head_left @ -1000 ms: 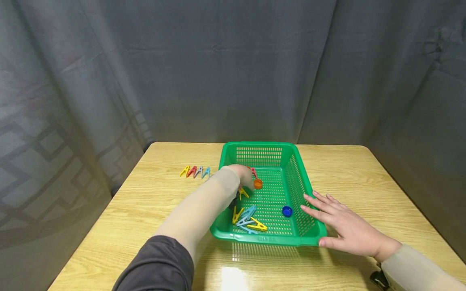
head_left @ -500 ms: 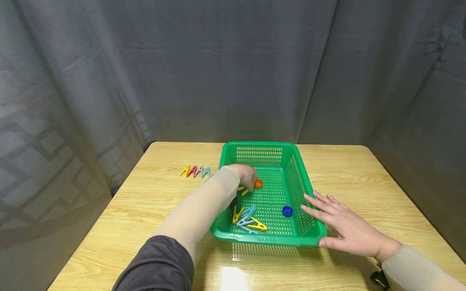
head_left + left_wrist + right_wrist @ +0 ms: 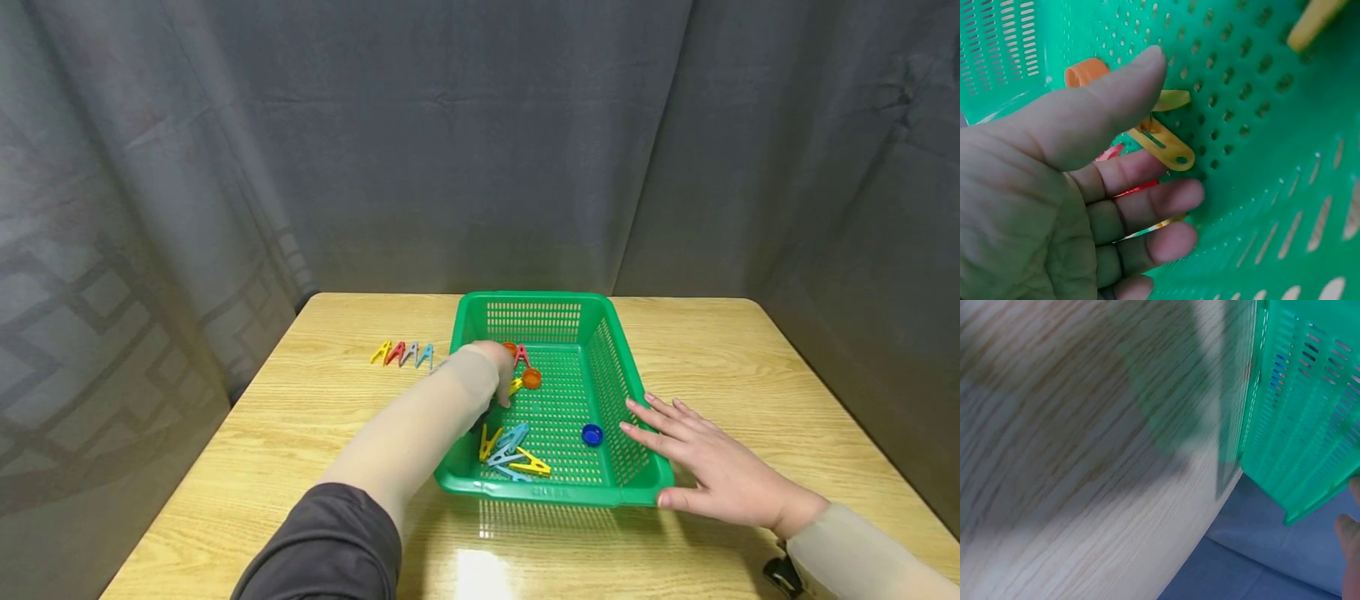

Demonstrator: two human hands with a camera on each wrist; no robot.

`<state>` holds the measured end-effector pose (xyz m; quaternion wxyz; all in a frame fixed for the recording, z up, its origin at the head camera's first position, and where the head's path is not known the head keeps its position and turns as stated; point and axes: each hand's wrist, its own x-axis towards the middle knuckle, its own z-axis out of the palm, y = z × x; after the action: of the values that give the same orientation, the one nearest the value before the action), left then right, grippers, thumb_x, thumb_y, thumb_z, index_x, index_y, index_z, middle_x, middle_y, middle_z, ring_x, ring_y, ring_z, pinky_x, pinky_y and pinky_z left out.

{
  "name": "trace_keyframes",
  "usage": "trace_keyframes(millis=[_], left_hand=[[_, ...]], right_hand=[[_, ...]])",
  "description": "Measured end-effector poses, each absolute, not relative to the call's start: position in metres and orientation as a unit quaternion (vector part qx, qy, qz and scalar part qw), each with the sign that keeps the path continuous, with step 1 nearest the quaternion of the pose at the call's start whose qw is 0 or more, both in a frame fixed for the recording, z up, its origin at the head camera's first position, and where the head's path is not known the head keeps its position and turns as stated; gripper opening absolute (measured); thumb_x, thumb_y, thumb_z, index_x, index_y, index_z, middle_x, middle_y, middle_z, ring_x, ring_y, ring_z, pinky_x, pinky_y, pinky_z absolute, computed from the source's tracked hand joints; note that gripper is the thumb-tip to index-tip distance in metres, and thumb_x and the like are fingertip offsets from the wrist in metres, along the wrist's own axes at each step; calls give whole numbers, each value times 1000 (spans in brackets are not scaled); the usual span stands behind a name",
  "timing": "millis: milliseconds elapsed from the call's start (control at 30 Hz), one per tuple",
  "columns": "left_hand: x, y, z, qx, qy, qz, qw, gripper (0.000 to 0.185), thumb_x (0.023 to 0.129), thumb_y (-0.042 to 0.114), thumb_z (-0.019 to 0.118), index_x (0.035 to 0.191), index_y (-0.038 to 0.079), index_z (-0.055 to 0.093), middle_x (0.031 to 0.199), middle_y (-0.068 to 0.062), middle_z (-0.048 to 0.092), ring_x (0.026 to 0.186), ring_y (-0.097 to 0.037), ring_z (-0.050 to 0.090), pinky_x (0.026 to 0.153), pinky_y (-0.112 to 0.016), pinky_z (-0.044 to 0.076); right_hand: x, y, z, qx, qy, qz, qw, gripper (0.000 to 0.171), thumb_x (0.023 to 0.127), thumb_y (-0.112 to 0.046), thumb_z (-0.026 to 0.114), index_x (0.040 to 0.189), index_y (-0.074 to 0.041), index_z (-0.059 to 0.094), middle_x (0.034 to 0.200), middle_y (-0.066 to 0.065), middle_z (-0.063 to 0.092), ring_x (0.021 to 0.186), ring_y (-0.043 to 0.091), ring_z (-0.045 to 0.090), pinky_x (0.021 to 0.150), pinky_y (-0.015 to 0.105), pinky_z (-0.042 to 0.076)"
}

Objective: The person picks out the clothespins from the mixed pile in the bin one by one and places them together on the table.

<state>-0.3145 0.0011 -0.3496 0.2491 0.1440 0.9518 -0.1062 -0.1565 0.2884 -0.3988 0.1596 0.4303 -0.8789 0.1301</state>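
Left hand inside the green basket, at about 9 o'clock of the basket floor by the left wall. Wrist view: thumb and fingers curled toward each other around a yellow clothespin; thumb over it, fingertips just below, so it reads as a pinch, though firm contact is hard to confirm. A red clothespin shows behind the fingers. In the head view the yellow clothespin pokes out at 4 o'clock of the hand.

Versus half a second ago: the hand has pulled back slightly toward the left wall and uncovered the red clothespin and the orange cap, which now sits clear at 3 o'clock of the hand; before, the fingers were right against it. The yellow pin has come up with the hand.

Right hand unchanged: flat, fingers spread, resting on the wooden table against the basket's right wall, at 4 o'clock of the basket.

Other contents: blue cap at 5 o'clock, pile of yellow and blue clothespins at 7 o'clock. Row of four clothespins on the table at 9 o'clock, outside the basket.
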Motion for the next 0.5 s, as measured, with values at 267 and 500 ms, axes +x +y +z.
trace_keyframes(millis=[267, 500], left_hand=[[-315, 7, -353, 149, 946, -150, 244, 64, 83, 44, 73, 136, 14, 55, 146, -6, 42, 131, -19, 41, 104, -31, 37], [-326, -3, -361, 188, 949, -49, 249, 17, 87, 25, 73, 99, 14, 70, 102, 1, 61, 86, -15, 56, 74, -29, 50]], right_hand=[[-156, 289, -398, 422, -886, 126, 146, 79, 85, -57, 64, 147, -14, 42, 153, 14, 31, 142, 33, 23, 116, 28, 1], [-156, 289, -399, 428, -882, 127, 152, 78, 85, -57, 63, 146, -12, 43, 153, 15, 33, 142, 33, 23, 116, 28, 2]])
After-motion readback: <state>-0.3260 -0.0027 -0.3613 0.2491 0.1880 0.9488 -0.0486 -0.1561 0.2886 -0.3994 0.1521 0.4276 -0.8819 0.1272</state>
